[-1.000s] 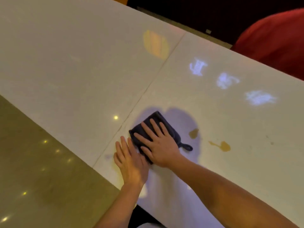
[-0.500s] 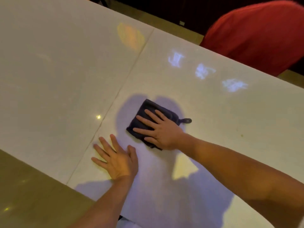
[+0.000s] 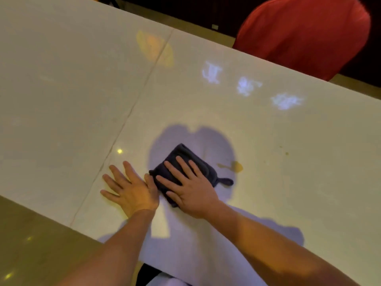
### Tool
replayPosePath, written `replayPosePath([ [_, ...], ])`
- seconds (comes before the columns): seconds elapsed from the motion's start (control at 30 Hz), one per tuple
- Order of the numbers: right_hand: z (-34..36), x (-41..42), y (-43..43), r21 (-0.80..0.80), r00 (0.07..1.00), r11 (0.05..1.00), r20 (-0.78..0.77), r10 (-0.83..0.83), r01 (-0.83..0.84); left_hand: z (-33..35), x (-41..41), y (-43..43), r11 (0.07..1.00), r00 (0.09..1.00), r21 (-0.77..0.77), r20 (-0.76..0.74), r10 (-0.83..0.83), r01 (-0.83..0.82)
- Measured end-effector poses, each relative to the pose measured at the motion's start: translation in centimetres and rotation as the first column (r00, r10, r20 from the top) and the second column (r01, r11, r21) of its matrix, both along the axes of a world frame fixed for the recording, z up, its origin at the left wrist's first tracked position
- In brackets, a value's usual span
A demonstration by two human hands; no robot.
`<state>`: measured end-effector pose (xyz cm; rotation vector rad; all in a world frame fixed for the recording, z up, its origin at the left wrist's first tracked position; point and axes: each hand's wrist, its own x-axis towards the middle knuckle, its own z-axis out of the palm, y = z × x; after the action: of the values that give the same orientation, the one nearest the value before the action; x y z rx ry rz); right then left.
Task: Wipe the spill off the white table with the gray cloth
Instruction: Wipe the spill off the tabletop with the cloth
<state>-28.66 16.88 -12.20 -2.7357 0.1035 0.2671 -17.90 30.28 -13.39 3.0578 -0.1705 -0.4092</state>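
A folded dark gray cloth (image 3: 181,159) with a small loop at its right end lies on the white table (image 3: 61,100). My right hand (image 3: 189,186) presses flat on the cloth, fingers spread. My left hand (image 3: 129,186) rests flat on the table just left of the cloth, its thumb touching the cloth's edge. A small brownish spill (image 3: 235,166) sits on the table just right of the cloth. Two faint brown specks (image 3: 286,153) lie farther right.
A seam (image 3: 132,112) runs across the tabletop left of my hands. A red chair back (image 3: 305,32) stands beyond the far edge. The table's near edge drops to a tan floor (image 3: 31,244) at lower left. Light patches (image 3: 247,85) fall on the table's far side.
The cloth under my right hand slid back left toward my left hand, which now touches it. One brown spot seen a second ago is gone; a brown smear remains right of the cloth.
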Motion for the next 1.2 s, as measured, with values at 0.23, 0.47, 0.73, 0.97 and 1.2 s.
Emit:
replayPosePath([
  [0.23,-0.2,1.8,-16.8,-0.119,0.826,0.823,-0.036,-0.563,0.556,-0.5,0.3,-0.3,0.999,0.999,-0.028,0.032,0.026,-0.025],
  [0.47,-0.1,-6.3,1.1,-0.072,0.997,0.995,0.018,-0.069,0.070,0.3,-0.1,-0.4,0.999,0.999,-0.010,0.008,-0.032,0.032],
  [0.73,0.1,-11.7,-12.2,-0.129,0.790,0.780,0.045,-0.612,0.612,0.9,-0.2,-0.2,0.937,0.939,0.069,-0.048,-0.340,0.343],
  [0.97,-0.5,-15.3,0.4,-0.080,0.903,0.900,0.070,-0.424,0.429,1.9,1.1,-6.2,0.677,0.678,0.040,-0.057,-0.733,0.735],
  [1.2,0.0,-19.2,-13.7,-0.147,0.616,0.601,0.092,-0.782,0.785,0.7,-5.4,-14.6,0.813,0.811,-0.011,-0.066,-0.581,0.582],
])
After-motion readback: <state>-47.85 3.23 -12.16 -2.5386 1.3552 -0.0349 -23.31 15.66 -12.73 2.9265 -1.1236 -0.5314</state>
